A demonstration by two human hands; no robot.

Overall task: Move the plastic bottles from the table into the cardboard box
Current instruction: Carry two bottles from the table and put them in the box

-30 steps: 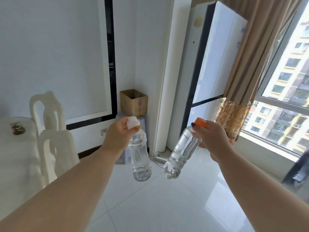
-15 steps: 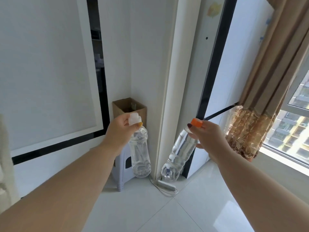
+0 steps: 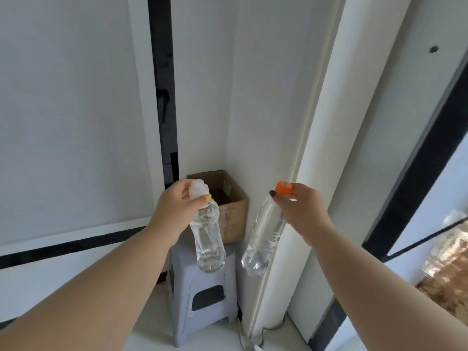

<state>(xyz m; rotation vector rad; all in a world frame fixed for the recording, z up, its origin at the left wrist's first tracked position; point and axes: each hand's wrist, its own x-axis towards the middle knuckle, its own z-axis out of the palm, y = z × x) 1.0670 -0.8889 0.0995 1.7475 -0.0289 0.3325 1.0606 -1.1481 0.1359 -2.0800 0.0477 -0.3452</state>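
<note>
Gripping unlabelled bottles (image 3: 209,239); box (image 3: 231,211) print perhaps illegible.

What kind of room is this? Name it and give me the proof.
Probably a corner of a home, though the exact room is unclear. A cardboard box sits on a grey plastic stool against white panelled walls, and a patterned curtain hangs at the right edge over pale floor tiles.

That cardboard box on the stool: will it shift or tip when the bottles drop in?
Probably light: the cardboard box looks open-topped and thin-walled, so it may slide on the smooth plastic stool. It stands close to the corner walls, which should limit tipping backward.
</note>
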